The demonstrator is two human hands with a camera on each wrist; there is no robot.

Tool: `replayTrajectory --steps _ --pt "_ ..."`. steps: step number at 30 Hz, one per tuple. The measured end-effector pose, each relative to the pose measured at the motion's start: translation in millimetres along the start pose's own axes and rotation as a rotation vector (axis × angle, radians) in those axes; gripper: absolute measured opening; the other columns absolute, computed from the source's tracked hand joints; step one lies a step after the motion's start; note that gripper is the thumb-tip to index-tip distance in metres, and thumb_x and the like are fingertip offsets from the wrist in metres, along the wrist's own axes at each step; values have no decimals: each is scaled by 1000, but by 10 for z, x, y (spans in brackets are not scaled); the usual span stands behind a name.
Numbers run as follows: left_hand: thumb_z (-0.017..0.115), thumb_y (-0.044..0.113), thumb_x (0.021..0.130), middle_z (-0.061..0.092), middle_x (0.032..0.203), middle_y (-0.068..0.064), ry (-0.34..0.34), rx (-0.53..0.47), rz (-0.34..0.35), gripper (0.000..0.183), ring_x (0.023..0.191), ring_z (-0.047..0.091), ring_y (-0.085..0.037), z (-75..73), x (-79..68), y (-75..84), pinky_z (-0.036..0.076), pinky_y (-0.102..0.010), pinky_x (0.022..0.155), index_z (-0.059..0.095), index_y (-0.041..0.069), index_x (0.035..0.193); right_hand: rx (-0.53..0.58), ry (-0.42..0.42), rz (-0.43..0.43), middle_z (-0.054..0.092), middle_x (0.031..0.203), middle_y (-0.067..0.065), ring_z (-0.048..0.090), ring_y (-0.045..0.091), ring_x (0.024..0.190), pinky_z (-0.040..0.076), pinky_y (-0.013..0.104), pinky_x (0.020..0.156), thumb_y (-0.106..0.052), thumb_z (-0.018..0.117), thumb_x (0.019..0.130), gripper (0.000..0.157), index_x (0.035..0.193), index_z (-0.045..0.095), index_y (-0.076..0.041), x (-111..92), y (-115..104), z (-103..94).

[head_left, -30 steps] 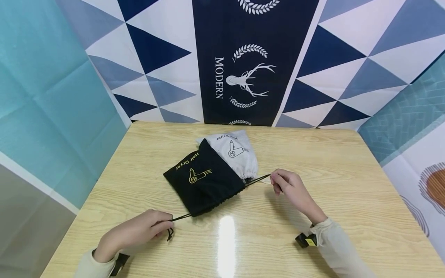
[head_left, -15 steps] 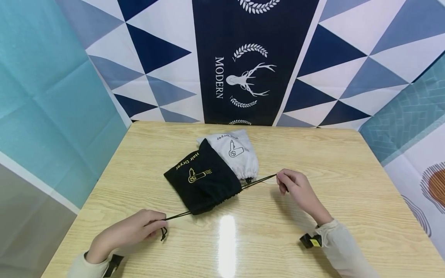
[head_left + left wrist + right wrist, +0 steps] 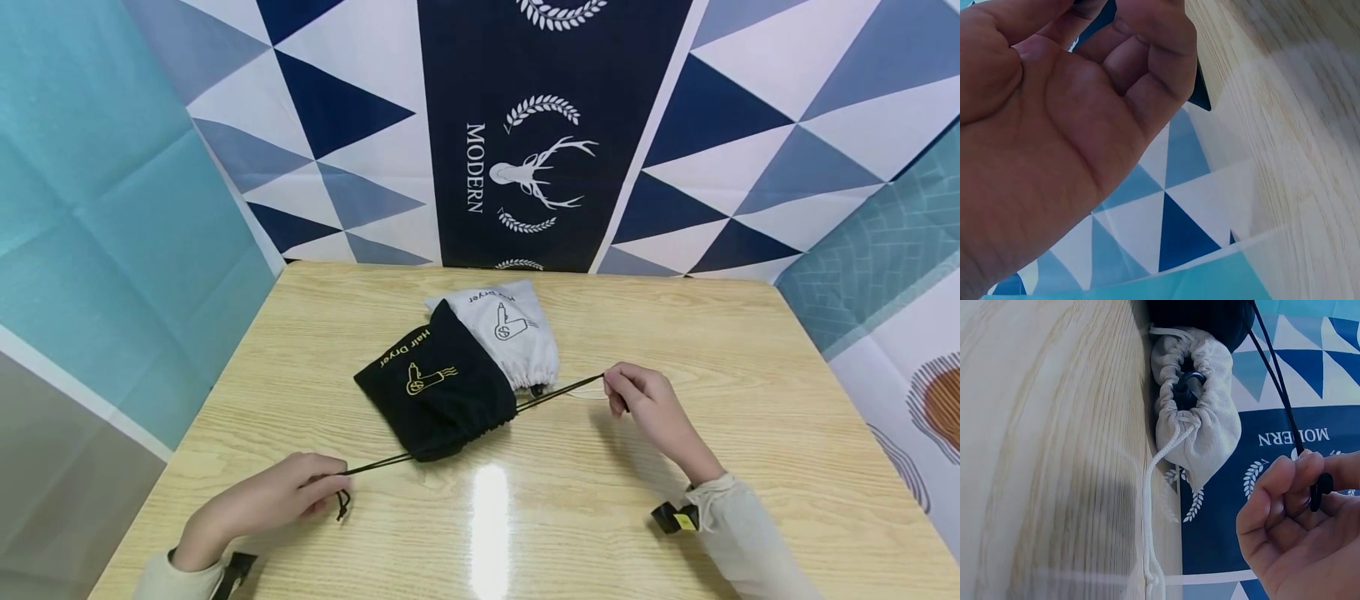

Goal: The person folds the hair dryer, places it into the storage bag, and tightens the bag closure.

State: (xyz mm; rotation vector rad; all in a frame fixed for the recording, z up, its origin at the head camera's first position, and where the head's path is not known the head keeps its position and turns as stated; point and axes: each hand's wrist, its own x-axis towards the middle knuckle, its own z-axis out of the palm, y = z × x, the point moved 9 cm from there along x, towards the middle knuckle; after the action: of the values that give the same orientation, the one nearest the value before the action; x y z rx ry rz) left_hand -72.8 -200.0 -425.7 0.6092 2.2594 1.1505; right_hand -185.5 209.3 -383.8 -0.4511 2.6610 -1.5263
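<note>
A black drawstring bag (image 3: 435,392) printed "Hair Dryer" in yellow lies on the table, its mouth gathered toward the viewer. My left hand (image 3: 281,496) pinches the black drawstring (image 3: 378,463) on the bag's left, a knotted end dangling below the fingers. On the right, my right hand (image 3: 656,412) pinches the other drawstring (image 3: 558,393), pulled taut; its knotted end shows at the palm in the right wrist view. Partly under the black bag lies a white drawstring bag (image 3: 517,333) with the same print. In the right wrist view its gathered mouth (image 3: 1188,387) shows something dark inside.
The wooden table (image 3: 637,325) carries both bags. A white cord (image 3: 1147,512) trails from the white bag over the tabletop. Behind stands a patterned cloth backdrop (image 3: 352,108), with a teal panel (image 3: 127,208) on the left.
My hands have moved apart, the left toward the lower left and the right a little rightward. More drawstring shows on both sides, and the black bag's mouth has drawn narrower.
</note>
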Motion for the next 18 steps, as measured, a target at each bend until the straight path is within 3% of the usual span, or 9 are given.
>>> replayTrajectory --steps 9,18 --pt "45 20 108 47 61 -5 2 -37 44 35 53 41 -2 -45 -82 -26 42 -25 56 51 5 76 -2 1 12 53 65 13 52 37 63 45 37 59 -24 44 108 38 86 57 4 -33 71 -72" --pt "44 20 108 49 62 -13 -16 -101 28 36 52 41 -5 -100 -115 -181 43 -26 53 54 0 79 -38 28 14 53 65 12 53 36 62 44 36 61 -25 43 109 40 87 59 6 -49 161 -184"
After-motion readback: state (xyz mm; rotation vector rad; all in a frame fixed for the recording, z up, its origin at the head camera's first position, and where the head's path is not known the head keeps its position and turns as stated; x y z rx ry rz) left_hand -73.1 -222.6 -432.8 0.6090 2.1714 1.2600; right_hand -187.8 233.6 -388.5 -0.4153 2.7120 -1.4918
